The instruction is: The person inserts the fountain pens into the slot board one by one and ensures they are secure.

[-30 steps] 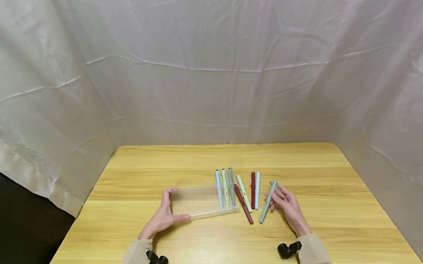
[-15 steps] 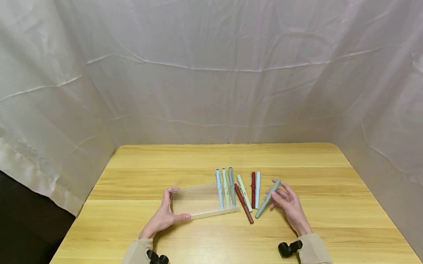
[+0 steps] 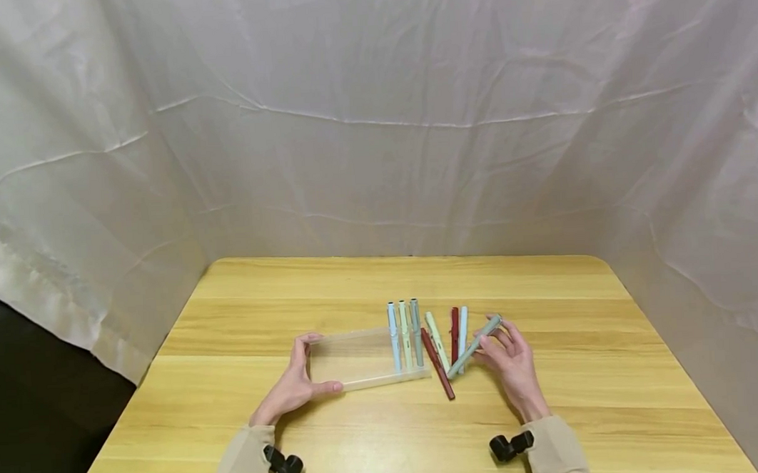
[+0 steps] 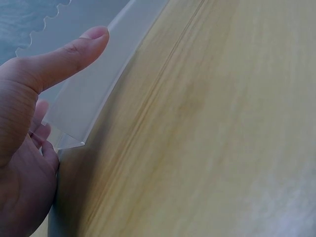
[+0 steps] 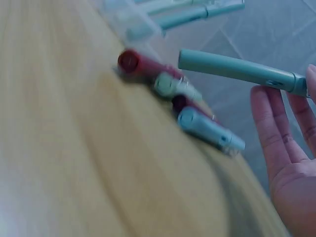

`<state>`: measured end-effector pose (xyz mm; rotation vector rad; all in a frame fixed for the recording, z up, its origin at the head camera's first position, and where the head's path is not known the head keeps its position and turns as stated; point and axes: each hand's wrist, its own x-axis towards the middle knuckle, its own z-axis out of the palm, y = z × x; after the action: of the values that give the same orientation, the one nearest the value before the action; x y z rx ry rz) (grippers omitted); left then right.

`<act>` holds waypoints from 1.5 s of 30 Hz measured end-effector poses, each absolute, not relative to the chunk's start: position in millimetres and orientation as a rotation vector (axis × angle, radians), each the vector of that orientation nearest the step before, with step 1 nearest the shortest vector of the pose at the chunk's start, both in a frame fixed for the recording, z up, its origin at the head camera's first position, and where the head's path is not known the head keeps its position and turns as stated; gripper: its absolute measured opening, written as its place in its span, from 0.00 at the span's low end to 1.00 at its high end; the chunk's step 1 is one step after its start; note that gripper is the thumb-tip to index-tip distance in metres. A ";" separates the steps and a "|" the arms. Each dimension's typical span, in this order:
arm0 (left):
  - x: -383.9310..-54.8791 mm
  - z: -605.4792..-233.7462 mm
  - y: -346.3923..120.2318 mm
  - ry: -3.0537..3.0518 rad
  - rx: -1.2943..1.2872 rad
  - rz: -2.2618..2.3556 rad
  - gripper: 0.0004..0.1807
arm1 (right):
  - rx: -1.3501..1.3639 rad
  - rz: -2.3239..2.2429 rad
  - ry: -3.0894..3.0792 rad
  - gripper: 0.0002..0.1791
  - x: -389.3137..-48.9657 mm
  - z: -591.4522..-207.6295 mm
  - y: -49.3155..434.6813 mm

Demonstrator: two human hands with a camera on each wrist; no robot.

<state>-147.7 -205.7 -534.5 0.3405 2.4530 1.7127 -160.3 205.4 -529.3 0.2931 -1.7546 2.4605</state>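
Pale fabric curtain (image 3: pixel 373 122) behind and beside a light wood-grain table (image 3: pixel 377 444).

Right hand (image 3: pixel 513 372): pinching a gray-green pen (image 3: pixel 471 352) near one end between thumb and fingertips, gap only as wide as the barrel. Fingers fairly straight, bent mostly at the palm. Pen is slanted and lifted off the table, free end over the loose pens; can't tell if it touches them.

Left hand (image 3: pixel 293 387): spread wide, gripping the left end of a clear plastic tray (image 3: pixel 386 381). Thumb lies along the near wall, other fingers wrap the far corner.

Next out: light blue pen (image 3: pixel 394 339), light green pen (image 3: pixel 406 339) and second gray-green pen (image 3: pixel 417 334) side by side at the tray's right end, tops sticking out past its far edge.

Loose on the table, between tray and right hand: dark red pen (image 3: pixel 439 365), pale green pen (image 3: pixel 433 326), shorter-looking maroon pen (image 3: pixel 454 325), pale blue pen (image 3: pixel 464 325).
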 end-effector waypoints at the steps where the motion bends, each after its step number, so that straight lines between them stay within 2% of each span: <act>1: -147.9 -534.6 -205.5 2.453 0.341 1.712 0.54 | 0.299 2.452 -1.741 0.25 -161.0 -527.4 202.7; 18: -148.7 -535.1 -205.4 2.453 0.347 1.718 0.55 | 0.359 2.245 -1.742 0.26 -166.4 -503.2 150.4; 25: -148.0 -534.0 -205.6 2.474 0.355 1.694 0.55 | 0.390 2.163 -1.788 0.29 -164.8 -493.4 131.1; 32: -148.1 -533.8 -204.8 2.491 0.346 1.687 0.55 | 0.375 2.033 -1.937 0.26 -161.8 -488.3 114.6; 45: -147.9 -534.3 -206.7 2.510 0.333 1.682 0.57 | 0.363 1.897 -2.057 0.26 -161.5 -486.6 91.7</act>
<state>-147.9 -206.7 -534.3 0.3330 2.5100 1.6823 -161.5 91.7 -486.6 0.3634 -2.0568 1.8970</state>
